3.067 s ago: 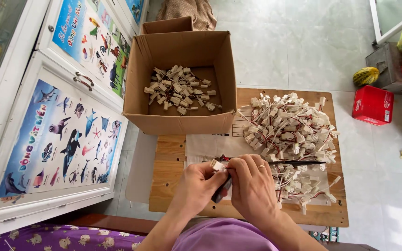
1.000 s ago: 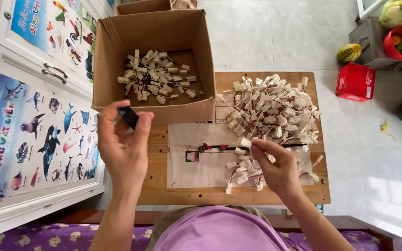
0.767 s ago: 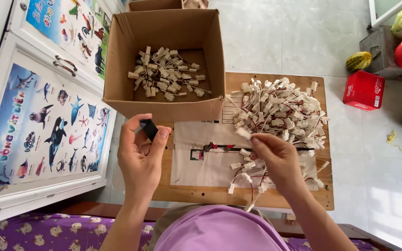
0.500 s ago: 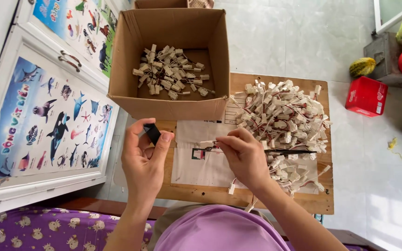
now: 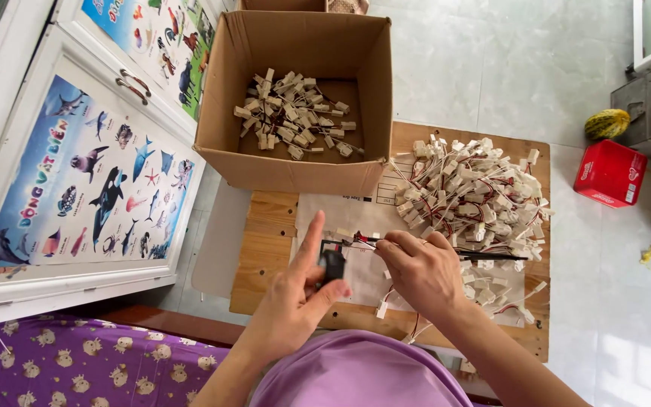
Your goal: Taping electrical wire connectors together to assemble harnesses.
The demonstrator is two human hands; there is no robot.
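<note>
- Head view: left hand (image 5: pixel 289 310), thumb and fingers pinched narrow around a small black block-shaped plastic part (image 5: pixel 332 265), index finger raised straight.
- Right hand (image 5: pixel 418 273) just beside, fingertips closed on a thin red-and-black wire lead (image 5: pixel 356 239) ending at the black part; both held over a pale sheet of printed paper (image 5: pixel 340 216) on the low bare-wood table (image 5: pixel 265 241).
- Right of the hands, a tangled heap of small white plastic connectors with red wire tails (image 5: pixel 476 200), matte and boxy, spilling toward the table edge.
- Behind, an open brown corrugated cardboard box (image 5: pixel 295 169) with a loose layer of beige finished pieces (image 5: pixel 291 113) on its bottom.
- Left, glossy white cabinet doors with sea-animal posters (image 5: pixel 92 181); on the tiled floor, a red rectangular box (image 5: pixel 610 173).
- Exact join between wire and black part hidden by the fingers; table's near edge cut off by the purple garment (image 5: pixel 356 373).
</note>
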